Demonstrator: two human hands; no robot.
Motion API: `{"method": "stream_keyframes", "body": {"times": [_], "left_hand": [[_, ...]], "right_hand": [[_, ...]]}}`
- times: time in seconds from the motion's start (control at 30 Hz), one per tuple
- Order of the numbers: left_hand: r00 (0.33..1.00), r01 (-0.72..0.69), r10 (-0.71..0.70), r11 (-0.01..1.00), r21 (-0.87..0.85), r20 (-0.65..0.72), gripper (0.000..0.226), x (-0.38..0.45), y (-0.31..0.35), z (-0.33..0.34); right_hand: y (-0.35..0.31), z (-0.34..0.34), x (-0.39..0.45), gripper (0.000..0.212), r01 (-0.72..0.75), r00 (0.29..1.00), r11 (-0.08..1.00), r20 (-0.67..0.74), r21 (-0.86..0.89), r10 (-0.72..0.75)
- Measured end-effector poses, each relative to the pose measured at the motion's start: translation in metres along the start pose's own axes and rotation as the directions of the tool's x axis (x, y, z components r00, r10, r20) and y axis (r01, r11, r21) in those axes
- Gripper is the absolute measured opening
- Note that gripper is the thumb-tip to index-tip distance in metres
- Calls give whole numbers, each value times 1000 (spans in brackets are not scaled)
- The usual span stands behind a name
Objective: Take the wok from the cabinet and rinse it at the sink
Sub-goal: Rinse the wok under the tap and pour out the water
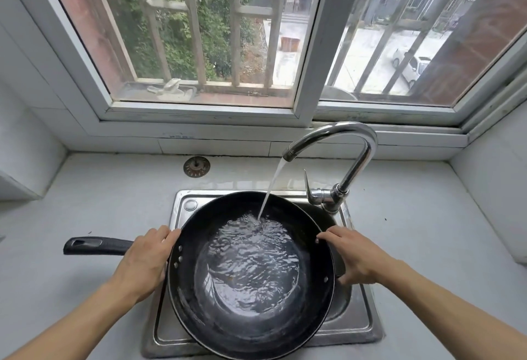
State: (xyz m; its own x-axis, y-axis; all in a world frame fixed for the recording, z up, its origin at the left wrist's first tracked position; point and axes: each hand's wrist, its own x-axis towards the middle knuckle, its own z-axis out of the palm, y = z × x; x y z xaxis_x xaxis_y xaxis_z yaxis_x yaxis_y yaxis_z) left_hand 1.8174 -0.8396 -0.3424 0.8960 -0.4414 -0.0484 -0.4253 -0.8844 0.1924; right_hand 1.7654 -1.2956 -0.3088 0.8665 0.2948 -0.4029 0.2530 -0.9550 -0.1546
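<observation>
Left hand [144, 259] grips the wok [251, 274] at its left rim, fingers curled over the edge right where the handle joins. Right hand [355, 257] holds the opposite rim, fingertips hooked over the top edge and thumb down the outer wall. Both hands are clamped on the pan, one each side.

Wok sits over the sink [353, 322], covering most of the basin, near rim toward the person and far rim under the faucet [342, 142]. Whether it rests on the basin edge or is only held up, I cannot tell.

Progress: wok is out of the cabinet and at the sink, so the fetch part is done. Rinse is underway. Water stream [271, 188] runs from the spout into the far part of the bowl, and a rippling pool covers the bottom. Likely left: swirl, tip the water out, shut the tap.

Orientation: bowl opens up, roughly level. Long axis runs left-right through the handle [97, 245], which points left out over the counter [71, 202], slightly toward the far side. A drain strainer [196, 166] lies on the counter beyond the sink, well apart from the wok.
</observation>
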Motion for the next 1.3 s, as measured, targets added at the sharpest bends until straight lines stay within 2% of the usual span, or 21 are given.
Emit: {"method": "stream_keyframes", "body": {"times": [0.2, 0.3, 0.37, 0.47, 0.57, 0.63, 0.73, 0.83, 0.93, 1.13, 1.23, 1.3], "left_hand": [[999, -16, 19, 997, -71, 40, 61, -5, -17, 4], [997, -55, 60, 995, -88, 55, 57, -10, -28, 7], [996, -76, 80, 994, -82, 50, 56, -11, -34, 11], [994, -102, 104, 994, -50, 38, 52, -10, -39, 18], [987, -160, 160, 987, -10, 12, 50, -9, -39, 24], [986, -169, 169, 985, 33, -10, 50, -8, -42, 27], [980, -183, 191, 976, 116, -62, 40, -12, -50, 34], [969, -203, 223, 965, 166, -108, 22, -13, -53, 40], [949, -246, 278, 948, 204, -147, 14, -10, -56, 42], [907, -281, 333, 935, 216, -258, 17, -18, -57, 36], [889, -315, 366, 925, 214, -274, 26, -20, -60, 24], [889, -329, 378, 920, 211, -258, 28, -20, -64, 18]], "right_hand": [[1, 7, -9, 95, 49, 995, 999, -83, 2, -49], [-2, 12, -21, 91, 59, 982, 987, -167, -148, -84], [-6, 15, -29, 83, 67, 953, 977, -277, -202, -122], [-10, 20, -33, 68, 98, 859, 981, -482, -170, -169], [-11, 20, -31, 56, 83, 812, 979, -557, -187, -175], [-9, 18, -35, 50, 90, 817, 977, -547, -195, -184], [-11, 17, -43, 27, 116, 796, 960, -554, -255, -244], [-16, 16, -42, 38, 144, 762, 945, -577, -293, -295], [-13, 14, -39, 38, 177, 764, 927, -548, -329, -341], [-17, -6, -42, 43, 255, 795, 908, -463, -333, -393], [-11, -11, -43, 39, 270, 828, 920, -420, -283, -372], [-4, -13, -42, 49, 272, 858, 940, -390, -203, -333]]}}
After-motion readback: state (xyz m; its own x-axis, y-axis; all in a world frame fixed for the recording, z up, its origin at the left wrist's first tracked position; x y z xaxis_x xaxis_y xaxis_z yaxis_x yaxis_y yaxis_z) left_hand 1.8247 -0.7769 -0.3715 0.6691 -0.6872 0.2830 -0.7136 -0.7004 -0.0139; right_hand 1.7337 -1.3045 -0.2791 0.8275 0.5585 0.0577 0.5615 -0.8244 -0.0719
